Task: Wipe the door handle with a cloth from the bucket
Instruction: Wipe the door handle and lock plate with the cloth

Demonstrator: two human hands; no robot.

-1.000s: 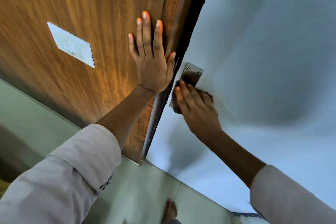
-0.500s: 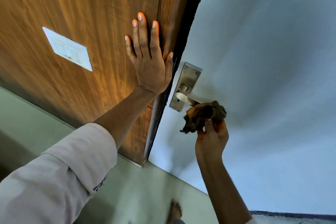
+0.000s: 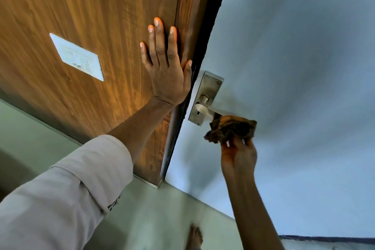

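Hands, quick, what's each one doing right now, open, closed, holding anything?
Left hand: open, flat against the wooden panel, holding nothing.
Right hand: closed on the brown cloth, pressed at the door handle.

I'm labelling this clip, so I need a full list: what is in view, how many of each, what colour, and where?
Wood panel: one, brown, upper left.
Switch plate: one, white, on the wood panel.
Door: one, pale blue-grey, right.
Handle plate: one, silver, at the door's left edge.
Lever: one, silver, on the plate, outer end under the cloth.
Cloth: one, brown, bunched over the lever's end.
Floor: greenish, bottom.
Foot: one, bare, bottom centre.
Left hand: flat on the wood panel, pale sleeve.
Right hand: grip on the cloth from below.
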